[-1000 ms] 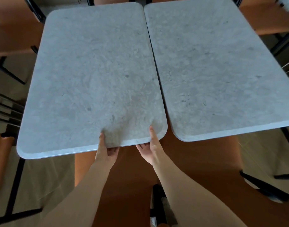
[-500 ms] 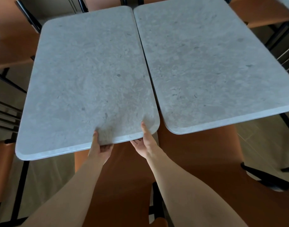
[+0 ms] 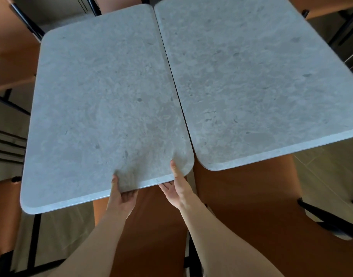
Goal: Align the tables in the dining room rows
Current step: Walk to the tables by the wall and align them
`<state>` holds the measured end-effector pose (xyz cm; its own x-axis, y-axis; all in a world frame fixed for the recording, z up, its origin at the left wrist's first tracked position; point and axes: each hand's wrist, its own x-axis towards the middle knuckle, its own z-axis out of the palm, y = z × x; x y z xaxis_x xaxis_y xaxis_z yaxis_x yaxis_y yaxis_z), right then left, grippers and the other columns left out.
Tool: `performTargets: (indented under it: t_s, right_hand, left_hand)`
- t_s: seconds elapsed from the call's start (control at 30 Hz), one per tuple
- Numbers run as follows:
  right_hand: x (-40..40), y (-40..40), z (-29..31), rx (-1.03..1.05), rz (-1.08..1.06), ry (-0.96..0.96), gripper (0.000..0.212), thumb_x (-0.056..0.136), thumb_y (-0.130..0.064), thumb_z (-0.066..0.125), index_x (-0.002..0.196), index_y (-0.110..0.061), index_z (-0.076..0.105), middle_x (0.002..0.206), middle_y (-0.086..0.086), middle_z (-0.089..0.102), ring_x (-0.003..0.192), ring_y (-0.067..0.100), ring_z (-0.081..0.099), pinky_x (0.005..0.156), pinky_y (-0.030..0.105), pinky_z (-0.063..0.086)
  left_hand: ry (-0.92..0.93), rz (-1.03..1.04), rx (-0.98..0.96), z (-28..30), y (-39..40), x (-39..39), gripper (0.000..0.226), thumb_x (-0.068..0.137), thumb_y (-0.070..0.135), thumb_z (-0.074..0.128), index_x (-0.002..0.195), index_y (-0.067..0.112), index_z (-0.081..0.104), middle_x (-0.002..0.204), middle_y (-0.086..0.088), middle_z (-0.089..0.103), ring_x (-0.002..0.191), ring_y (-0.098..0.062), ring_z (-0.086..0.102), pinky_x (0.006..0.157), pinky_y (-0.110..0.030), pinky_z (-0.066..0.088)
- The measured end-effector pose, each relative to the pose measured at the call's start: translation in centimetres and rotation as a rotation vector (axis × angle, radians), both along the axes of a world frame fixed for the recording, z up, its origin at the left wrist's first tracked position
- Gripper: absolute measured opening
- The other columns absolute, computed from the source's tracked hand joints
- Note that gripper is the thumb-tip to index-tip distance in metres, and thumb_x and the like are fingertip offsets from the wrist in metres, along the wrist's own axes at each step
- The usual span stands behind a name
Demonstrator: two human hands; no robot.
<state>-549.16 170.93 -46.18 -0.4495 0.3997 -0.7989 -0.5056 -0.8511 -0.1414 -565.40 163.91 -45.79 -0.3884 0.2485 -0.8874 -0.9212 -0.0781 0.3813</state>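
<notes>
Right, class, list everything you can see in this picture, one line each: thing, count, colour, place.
left table: one, grey stone-look top, left half of view, near edge held by both hands.
right table: one, same grey, right half, beside the left table with a thin gap between.
chairs: several, orange-brown seats on black frames, around and under the tables.
floor: beige, below.
left hand: grips the left table's near edge, thumb on top.
right hand: grips the same edge near its right corner.
</notes>
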Motion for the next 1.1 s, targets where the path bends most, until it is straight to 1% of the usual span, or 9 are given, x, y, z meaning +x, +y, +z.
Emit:
performTargets:
  t_s: [0.13,0.27,0.5,0.63,0.73,0.8,0.9,1.0,1.1]
  right_hand:
    - [-0.1,0.3,0.3,-0.025,0.007,-0.016,0.079,0.069,-0.043,0.083,0.139,-0.017,0.055,0.141,0.010,0.060,0.136,0.030,0.052,0.116,0.044,0.040]
    - [0.1,0.4,0.5,-0.043,0.000,-0.020,0.074,0.068,-0.040,0.083,0.134,-0.016,0.058,0.134,0.010,0.065,0.130,0.030,0.057,0.112,0.043,0.045]
    - [-0.2,0.3,1.6,-0.060,-0.025,-0.088,0.059,0.082,-0.038,0.079,0.132,-0.015,0.058,0.121,0.007,0.070,0.115,0.027,0.064,0.103,0.040,0.049]
    - [-0.8,0.0,2.4,-0.066,-0.042,-0.153,0.055,0.084,-0.041,0.079,0.128,-0.016,0.058,0.108,0.004,0.069,0.116,0.028,0.062,0.105,0.040,0.048]
    - [-1.6,-0.2,2.6,-0.060,-0.082,-0.242,0.063,0.078,-0.041,0.084,0.130,-0.014,0.059,0.112,0.006,0.070,0.106,0.026,0.067,0.095,0.039,0.054]
    - [-1.5,-0.1,2.8,0.001,-0.080,-0.507,0.080,0.072,-0.043,0.089,0.135,-0.011,0.051,0.124,0.010,0.065,0.109,0.028,0.066,0.095,0.041,0.056]
    - [-0.4,0.6,3.5,0.292,0.216,-1.036,0.103,0.073,-0.047,0.087,0.147,-0.004,0.029,0.144,0.018,0.036,0.113,0.032,0.052,0.092,0.039,0.049]
    - [-0.2,-0.6,4.1,0.605,0.470,-1.377,0.090,0.079,-0.047,0.081,0.139,-0.001,0.031,0.137,0.022,0.029,0.119,0.036,0.044,0.092,0.043,0.049]
    - [-2.2,-3.2,4.2,1.381,0.561,-1.626,0.072,0.077,-0.034,0.082,0.130,-0.008,0.042,0.135,0.017,0.036,0.121,0.033,0.041,0.099,0.044,0.047]
  left_hand:
    - [0.006,0.001,-0.017,0.1,0.2,0.2,0.031,0.089,0.042,0.072,0.105,0.016,0.067,0.108,-0.002,0.072,0.102,-0.016,0.068,0.106,-0.035,0.049]
    - [0.001,-0.070,0.006,1.0,0.1,0.4,0.033,0.094,0.040,0.065,0.115,0.014,0.064,0.120,-0.005,0.068,0.109,-0.019,0.065,0.104,-0.034,0.047]
    - [0.150,-0.714,-0.331,5.7,-3.9,-1.2,0.027,0.101,0.036,0.056,0.111,0.012,0.062,0.109,-0.006,0.072,0.100,-0.025,0.068,0.095,-0.042,0.050]
    - [0.516,-1.035,-0.553,7.4,-6.2,-3.9,0.024,0.101,0.038,0.057,0.104,0.018,0.069,0.103,-0.002,0.076,0.093,-0.022,0.072,0.086,-0.038,0.051]
    - [0.890,-1.084,-0.665,7.4,-7.6,-7.6,0.016,0.098,0.031,0.061,0.096,0.019,0.071,0.102,-0.004,0.076,0.090,-0.022,0.070,0.085,-0.039,0.051]
    - [1.145,-1.065,-0.714,6.9,-7.7,-11.3,0.010,0.098,0.021,0.061,0.103,0.017,0.069,0.112,-0.009,0.069,0.100,-0.029,0.064,0.087,-0.041,0.048]
    - [1.389,-1.024,-0.894,5.4,-7.2,-17.1,0.026,0.098,0.023,0.062,0.121,0.012,0.064,0.132,-0.021,0.053,0.121,-0.045,0.051,0.098,-0.054,0.043]
    - [1.314,-0.968,-1.039,3.4,-7.3,-22.3,0.049,0.098,0.038,0.059,0.138,0.012,0.050,0.147,-0.023,0.038,0.134,-0.048,0.034,0.110,-0.060,0.032]
    - [1.172,-0.939,-1.079,1.9,-7.8,-25.6,0.070,0.094,0.052,0.055,0.146,0.008,0.036,0.147,-0.024,0.033,0.139,-0.046,0.029,0.113,-0.061,0.026]
